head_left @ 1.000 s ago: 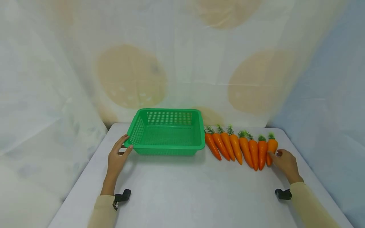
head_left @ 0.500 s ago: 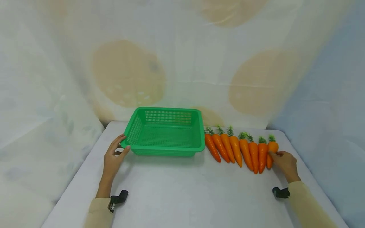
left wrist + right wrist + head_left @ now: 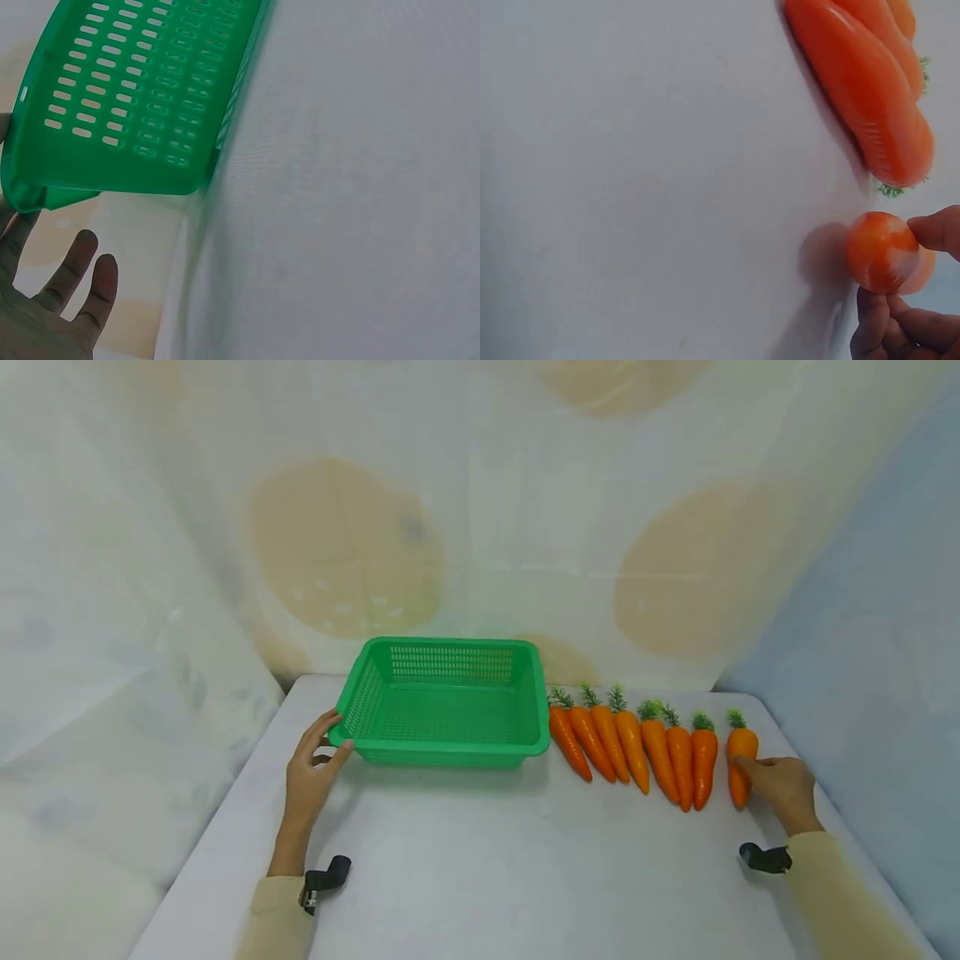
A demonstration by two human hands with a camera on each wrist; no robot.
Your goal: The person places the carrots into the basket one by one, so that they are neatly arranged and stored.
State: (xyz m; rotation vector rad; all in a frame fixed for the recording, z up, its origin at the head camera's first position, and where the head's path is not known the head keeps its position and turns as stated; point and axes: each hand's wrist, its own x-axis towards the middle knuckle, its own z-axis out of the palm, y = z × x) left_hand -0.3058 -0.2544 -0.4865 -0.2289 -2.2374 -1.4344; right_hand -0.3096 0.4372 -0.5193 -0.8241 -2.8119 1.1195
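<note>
Patterned cloth (image 3: 525, 527) with tan, round patches hung behind a white table (image 3: 480, 860), and paler cloth closed in both sides. Nearest the right edge of that table was the orange carrot (image 3: 742, 743), held by the right hand (image 3: 783, 785), which came at it from the right and slightly from the near side. Thumb and fingers pinched the root on opposite sides, below its leafy top. Its long axis ran away from the person, greens toward the back cloth, tip toward the person; the right wrist view caught it almost end-on. Whether it bore on the table or hung just above could not be told.

Leftward of it, across a narrow gap, seven more carrots (image 3: 632, 747) lay side by side in a row, the leftmost ones slanting more. Past the row, just beside its left end, stood the green basket (image 3: 450, 748), so the whole row lay between the held carrot and the basket. At the basket's near left corner, the left hand (image 3: 309, 781) held the rim lightly between thumb and fingers, its other fingers spread clear. That hand was well apart from the held carrot; the right was the nearer by far.
</note>
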